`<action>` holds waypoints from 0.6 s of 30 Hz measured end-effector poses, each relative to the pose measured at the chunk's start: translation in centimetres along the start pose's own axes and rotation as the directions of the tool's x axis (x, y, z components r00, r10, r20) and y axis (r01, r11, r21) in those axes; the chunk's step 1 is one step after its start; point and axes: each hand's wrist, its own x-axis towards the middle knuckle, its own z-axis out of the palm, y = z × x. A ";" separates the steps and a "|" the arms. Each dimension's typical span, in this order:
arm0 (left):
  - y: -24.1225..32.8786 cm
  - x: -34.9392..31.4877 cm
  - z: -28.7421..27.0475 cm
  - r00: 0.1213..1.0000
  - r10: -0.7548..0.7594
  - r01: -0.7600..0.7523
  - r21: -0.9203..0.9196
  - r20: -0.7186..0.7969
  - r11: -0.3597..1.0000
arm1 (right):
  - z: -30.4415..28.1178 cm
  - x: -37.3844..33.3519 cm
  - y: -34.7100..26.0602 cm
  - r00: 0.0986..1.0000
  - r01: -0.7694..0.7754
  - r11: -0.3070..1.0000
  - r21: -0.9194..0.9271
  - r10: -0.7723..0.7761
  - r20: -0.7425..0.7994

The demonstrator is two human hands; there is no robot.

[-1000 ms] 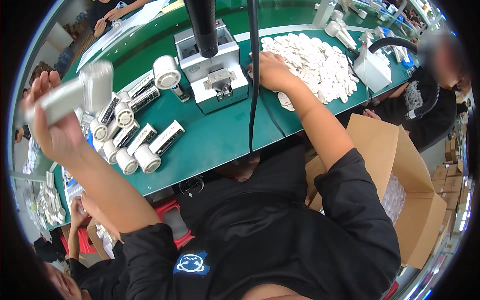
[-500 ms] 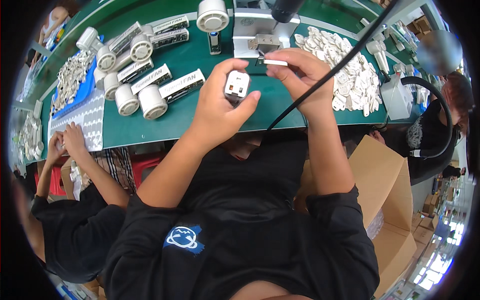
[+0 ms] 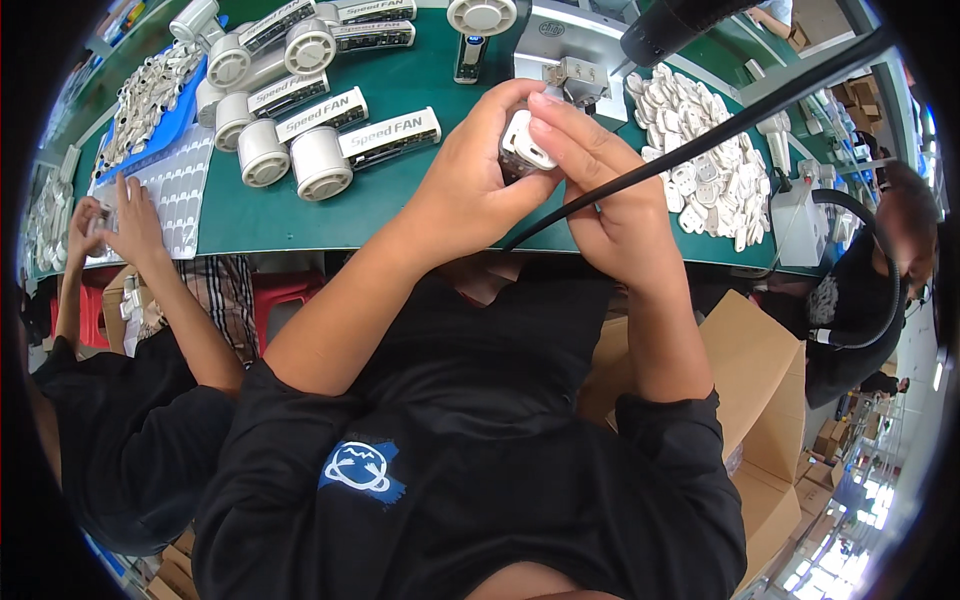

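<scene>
The left hand wraps the white fan handle, fingers round its far side and thumb along the near one. The right hand comes in from the other side, fingertips laid on the white end cap; whether its thumb pinches underneath, I can't tell from here. So the handle sits between the two hands, deepest in the left palm, capped end up toward the wearer's face, its long axis running away downward. I can't make out whether the cap sits flush.

Just beyond the fingertips stands a silver fixture, and beyond the left hand an upright handheld fan. Left of the left hand lie assembled handheld fans, their handles pointing toward it. Right of the right hand, past a black cable, spreads a heap of loose white covers.
</scene>
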 end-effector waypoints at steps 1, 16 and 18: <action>0.1 0.1 0.0 1.000 0.017 -0.017 0.007 0.021 1.000 | 0.0 0.2 0.0 1.000 -0.001 1.000 0.000 0.001 0.001; -1.9 -0.1 0.1 0.973 0.156 -0.132 -0.143 0.168 0.981 | -4.0 8.1 2.1 0.776 0.088 0.951 0.297 0.122 -0.619; -1.9 0.2 0.9 0.975 0.047 0.020 -0.293 0.219 0.956 | -5.1 10.8 1.6 0.790 -0.118 0.861 0.495 0.383 -0.479</action>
